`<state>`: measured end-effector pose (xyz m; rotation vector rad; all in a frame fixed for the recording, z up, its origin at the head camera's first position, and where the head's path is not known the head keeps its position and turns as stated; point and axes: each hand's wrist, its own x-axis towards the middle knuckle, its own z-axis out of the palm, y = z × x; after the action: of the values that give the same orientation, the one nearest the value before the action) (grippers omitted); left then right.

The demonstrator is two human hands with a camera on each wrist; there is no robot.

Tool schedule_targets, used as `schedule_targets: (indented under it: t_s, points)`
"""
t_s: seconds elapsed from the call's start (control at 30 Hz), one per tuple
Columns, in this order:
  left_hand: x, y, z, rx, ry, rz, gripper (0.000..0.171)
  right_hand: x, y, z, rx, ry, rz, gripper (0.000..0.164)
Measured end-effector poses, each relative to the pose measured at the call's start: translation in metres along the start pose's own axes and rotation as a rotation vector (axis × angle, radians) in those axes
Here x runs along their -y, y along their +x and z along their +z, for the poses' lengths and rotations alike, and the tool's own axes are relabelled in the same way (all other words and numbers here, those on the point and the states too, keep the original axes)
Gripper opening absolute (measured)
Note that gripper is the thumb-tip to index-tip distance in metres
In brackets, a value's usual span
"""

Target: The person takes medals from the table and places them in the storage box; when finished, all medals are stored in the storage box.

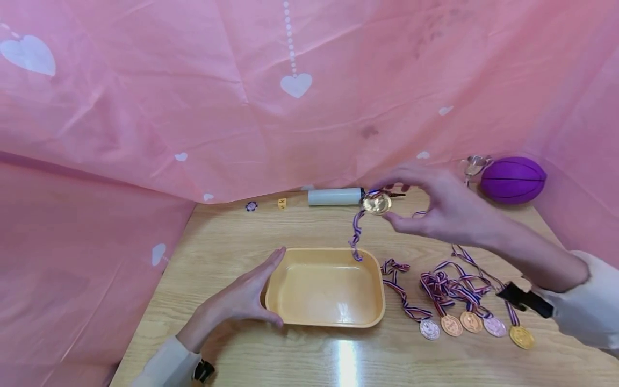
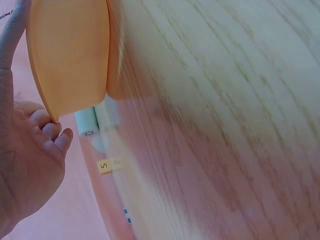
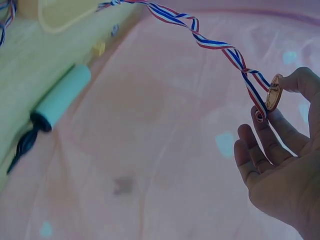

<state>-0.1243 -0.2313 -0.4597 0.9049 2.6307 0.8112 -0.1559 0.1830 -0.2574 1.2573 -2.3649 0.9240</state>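
Raised above the table's far middle, my right hand (image 1: 445, 209) pinches a gold medal (image 1: 376, 203) between thumb and fingertips. The medal's twisted red, white and blue ribbon (image 3: 215, 42) trails down over the tray's far right rim. My left hand (image 1: 246, 293) spans the left end of a yellow-orange plastic tray (image 1: 276, 252), thumb by the near corner and fingers at the far one. In the left wrist view, several fingers (image 2: 52, 131) curl against the tray's rim. Right of the tray lie several medals, among them a silver one (image 1: 429, 329) and a gold one (image 1: 522, 337), their ribbons tangled.
Along the back are a poker chip (image 1: 251, 206), a yellow letter cube (image 1: 282, 203) and a pale blue cylinder with a black end (image 1: 335, 196). A small trophy cup (image 1: 476, 164) and a purple ball (image 1: 513, 180) stand far right. Pink cloth (image 1: 232, 129) hangs behind the table.
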Motion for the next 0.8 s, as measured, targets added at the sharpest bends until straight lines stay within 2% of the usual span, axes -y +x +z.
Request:
schedule_targets:
  t_s: [0.2,0.4,0.63,0.8]
  points:
    - [-0.001,0.002,0.0,-0.016,0.011,0.006,0.15,-0.005,0.012,0.042,0.118,0.103,0.003,0.043]
    - [-0.004,0.005,0.003,-0.012,0.002,-0.009,0.15,-0.011,0.017,0.091,0.24,0.201,0.039,0.041]
    - [-0.007,0.008,0.005,-0.02,-0.005,0.002,0.15,-0.016,0.01,0.149,0.369,0.222,0.067,0.037]
    - [-0.007,0.009,0.005,-0.02,-0.003,0.011,0.15,-0.021,0.004,0.181,0.442,0.235,0.122,0.036]
